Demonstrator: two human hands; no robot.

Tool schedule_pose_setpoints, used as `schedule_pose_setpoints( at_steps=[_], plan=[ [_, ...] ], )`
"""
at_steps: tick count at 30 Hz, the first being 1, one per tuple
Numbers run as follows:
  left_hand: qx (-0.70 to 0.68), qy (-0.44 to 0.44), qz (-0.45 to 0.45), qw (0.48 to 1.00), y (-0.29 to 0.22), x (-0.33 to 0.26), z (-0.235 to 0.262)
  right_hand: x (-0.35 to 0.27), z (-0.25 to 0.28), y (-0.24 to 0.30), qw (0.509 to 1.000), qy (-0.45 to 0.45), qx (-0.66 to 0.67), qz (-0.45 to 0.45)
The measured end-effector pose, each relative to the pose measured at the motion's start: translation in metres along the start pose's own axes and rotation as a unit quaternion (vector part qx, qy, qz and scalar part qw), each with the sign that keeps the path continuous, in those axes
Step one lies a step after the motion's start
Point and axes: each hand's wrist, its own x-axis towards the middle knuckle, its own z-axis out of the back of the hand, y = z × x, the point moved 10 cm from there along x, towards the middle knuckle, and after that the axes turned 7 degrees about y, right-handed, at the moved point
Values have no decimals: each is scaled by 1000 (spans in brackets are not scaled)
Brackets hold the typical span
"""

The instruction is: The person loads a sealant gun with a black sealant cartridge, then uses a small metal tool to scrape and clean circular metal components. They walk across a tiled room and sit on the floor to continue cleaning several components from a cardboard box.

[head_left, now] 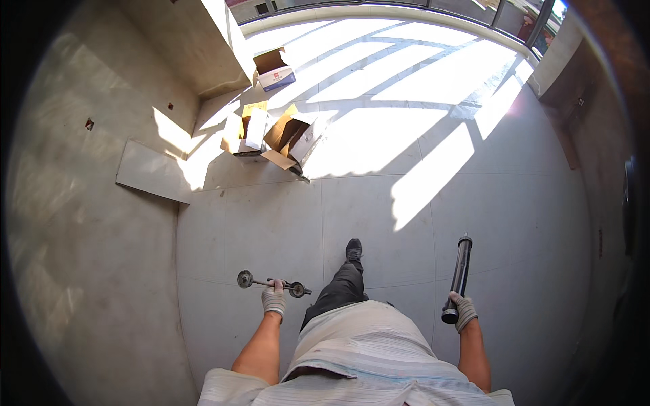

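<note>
1. A pale tiled floor (379,203) fills most of the view, seen from above by a person standing on it. Broad bands of sunlight lie across its far half.
2. A loose rectangular tile (152,171) leans at the foot of the left wall, beyond the person's left side.
3. A cluster of open cardboard boxes (281,139) sits on the floor well ahead of the person, just right of the leaning tile. One more open box (274,69) stands farther off, nearer the window.
4. The person's striped shirt and one dark trouser leg, ending in a dark shoe (353,250), stretch forward on the floor between the two arms.
5. A long dark tube (459,276), shaped like a cartridge gun barrel, is out to the person's right, its far end pointing away from the body.
6. A slim metal rod tool (271,282) with a small disc at each end is held crosswise to the person's left, above the floor.
7. The gloved right hand (464,310) is closed around the near end of the tube.
8. The gloved left hand (274,298) is closed around the middle of the rod tool.
</note>
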Motion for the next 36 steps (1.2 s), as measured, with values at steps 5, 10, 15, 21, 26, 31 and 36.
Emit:
schedule_pose_setpoints(
  at_steps=[5, 10, 15, 21, 26, 31, 36],
  plan=[
    [129, -6, 90, 988, -21, 80, -85, 97, -41, 120, 999, 10, -43, 12],
    [149, -26, 120, 981, -81, 188, -162, 188, -79, 237, 993, 4, -115, 3],
    [44, -20, 53, 997, -195, 300, -237, 255, -137, 380, 988, 36, -141, 52],
    [-41, -73, 75, 994, -299, 412, -322, 372, -205, 542, 972, 72, -214, 65],
    [-145, -147, 81, 975, -373, 479, -393, 483, -293, 695, 931, 132, -320, 112],
    [-77, -204, 48, 975, -442, 524, -432, 549, -396, 828, 893, 198, -386, 119],
    [-90, -236, 68, 965, -479, 579, -464, 599, -500, 936, 842, 242, -450, 174]
  ],
)
